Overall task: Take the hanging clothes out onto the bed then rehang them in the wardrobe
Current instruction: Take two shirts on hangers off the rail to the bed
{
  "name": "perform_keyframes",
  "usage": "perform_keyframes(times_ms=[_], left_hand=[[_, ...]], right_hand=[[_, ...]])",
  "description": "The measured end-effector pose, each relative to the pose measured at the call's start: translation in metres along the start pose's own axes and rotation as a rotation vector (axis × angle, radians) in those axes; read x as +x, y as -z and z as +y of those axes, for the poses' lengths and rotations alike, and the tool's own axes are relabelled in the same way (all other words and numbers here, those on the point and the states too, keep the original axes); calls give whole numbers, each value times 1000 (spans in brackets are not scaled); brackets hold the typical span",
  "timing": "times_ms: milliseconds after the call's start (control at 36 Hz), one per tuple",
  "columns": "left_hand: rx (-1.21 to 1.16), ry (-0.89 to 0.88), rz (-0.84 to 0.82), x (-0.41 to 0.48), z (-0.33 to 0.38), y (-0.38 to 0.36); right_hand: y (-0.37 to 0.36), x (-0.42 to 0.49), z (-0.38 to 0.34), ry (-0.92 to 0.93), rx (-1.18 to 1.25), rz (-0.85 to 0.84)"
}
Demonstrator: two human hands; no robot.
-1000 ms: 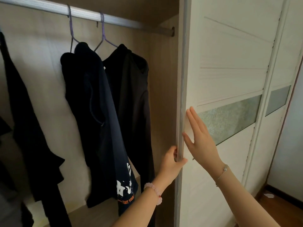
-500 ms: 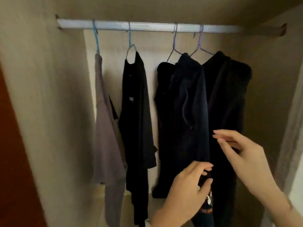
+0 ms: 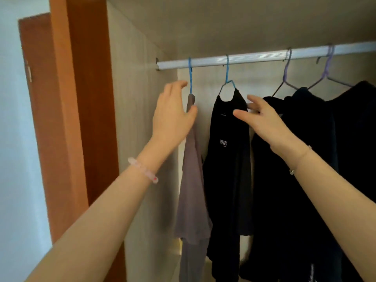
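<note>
Several garments hang from a white rail (image 3: 254,57) inside the wardrobe. Leftmost is a grey garment (image 3: 192,190) on a blue hanger (image 3: 190,76). Beside it a black top (image 3: 227,159) hangs on a second blue hanger (image 3: 227,78). Further right two dark garments (image 3: 301,159) hang on purple hangers (image 3: 286,72). My left hand (image 3: 173,115) is raised at the grey garment's top, fingers apart around the hanger's neck, thumb touching the cloth. My right hand (image 3: 264,119) is spread at the black top's right shoulder, fingers apart, gripping nothing.
The wardrobe's pale side wall (image 3: 138,139) stands close on the left, with an orange-brown wooden door frame (image 3: 81,119) and a light blue wall (image 3: 12,139) beyond it. The wardrobe ceiling (image 3: 244,23) lies just above the rail.
My view turned left from the sliding door toward the wardrobe's left end. Both hands left the door edge and rose from low in front of the dark garments to the two leftmost hangers.
</note>
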State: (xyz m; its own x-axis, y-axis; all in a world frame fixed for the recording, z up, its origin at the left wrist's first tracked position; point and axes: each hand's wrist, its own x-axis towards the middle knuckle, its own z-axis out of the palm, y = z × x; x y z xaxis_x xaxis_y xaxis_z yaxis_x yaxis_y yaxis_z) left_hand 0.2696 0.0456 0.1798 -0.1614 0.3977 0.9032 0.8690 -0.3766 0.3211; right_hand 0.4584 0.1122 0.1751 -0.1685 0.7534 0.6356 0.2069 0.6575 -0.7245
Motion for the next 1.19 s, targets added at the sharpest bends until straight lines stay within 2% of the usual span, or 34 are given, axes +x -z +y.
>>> perform_keyframes(times_ms=[139, 222, 278, 389, 556, 833, 1056, 1194], left_hand=[[-354, 499, -354, 48, -18, -19], [-495, 628, -480, 59, -30, -35], [-558, 664, -498, 63, -30, -43], [-610, 675, -500, 74, -32, -57], [-735, 721, -371, 91, -54, -73], [-806, 711, -298, 101, -78, -69], [-815, 592, -326, 104, -64, -51], [-831, 552, -324, 102, -51, -27]], right_hand=[[-7, 55, -9, -83, -37, -15], [-12, 80, -7, -172, -7, -63], [-15, 92, -4, -233, 47, -113], [-16, 109, 1, -316, 171, -103], [-14, 121, 10, -353, 323, -54], [0, 118, 12, -292, 286, -44], [14, 111, -20, -203, 316, 26], [27, 84, -41, -161, 295, -27]])
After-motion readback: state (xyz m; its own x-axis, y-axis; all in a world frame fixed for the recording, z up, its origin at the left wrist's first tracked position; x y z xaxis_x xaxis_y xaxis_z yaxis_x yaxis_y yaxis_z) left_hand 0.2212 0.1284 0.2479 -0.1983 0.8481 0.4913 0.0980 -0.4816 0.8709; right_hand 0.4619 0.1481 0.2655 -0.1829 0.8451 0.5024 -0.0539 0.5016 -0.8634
